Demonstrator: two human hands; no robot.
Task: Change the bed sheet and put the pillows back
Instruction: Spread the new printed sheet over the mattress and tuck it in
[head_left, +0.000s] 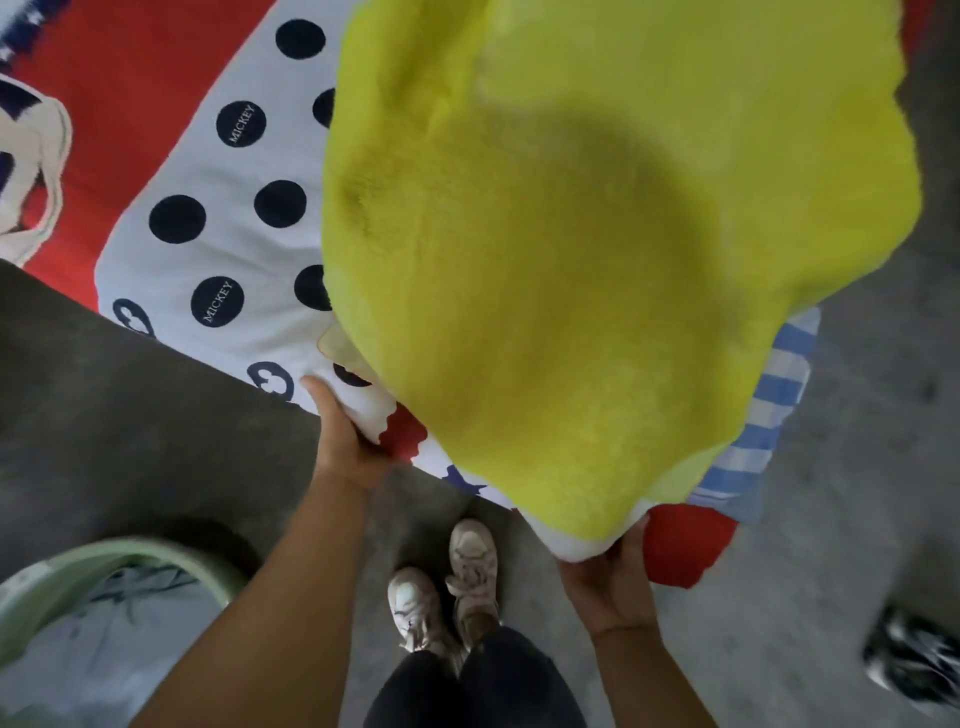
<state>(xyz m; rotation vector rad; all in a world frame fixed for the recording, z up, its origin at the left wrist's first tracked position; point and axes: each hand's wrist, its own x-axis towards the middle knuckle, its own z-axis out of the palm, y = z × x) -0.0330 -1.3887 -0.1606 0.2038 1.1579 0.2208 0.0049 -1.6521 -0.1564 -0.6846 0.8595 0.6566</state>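
Yellow plush, short-piled and soft, filled most of the view: the pillow (571, 260), broad and rounded, was held up over the near edge of the bed; a round shadow dulled its middle, and its far end ran out of frame. Beneath it lay the bed sheet (171, 171), a smooth printed cloth, red with a white panel of dark navy dots, some lettered MICKEY; a cartoon figure at the far left was cut off by the frame.

The right hand (613, 582) gripped the pillow's near white corner from below, fingers curled up around it. The left hand (348, 431) pinched a white fabric edge beside a red scalloped patch, thumb lying on top and the fingers hidden underneath; whether that edge belonged to the pillow or to the sheet could not be told.

Blue-and-white checked cloth (779, 405) showed under the pillow's right side, mostly covered; a fold of red fabric (680, 545) hung just beside the right hand. The floor (857, 467) was rough grey concrete; a pale green round basin (62, 571) at the lower left, cut by the frame, held crumpled pale cloth, blurred; white lace-up shoes (415, 603) stood between the arms; a black-and-white object (914, 660) at the lower right was too smeared to make out.
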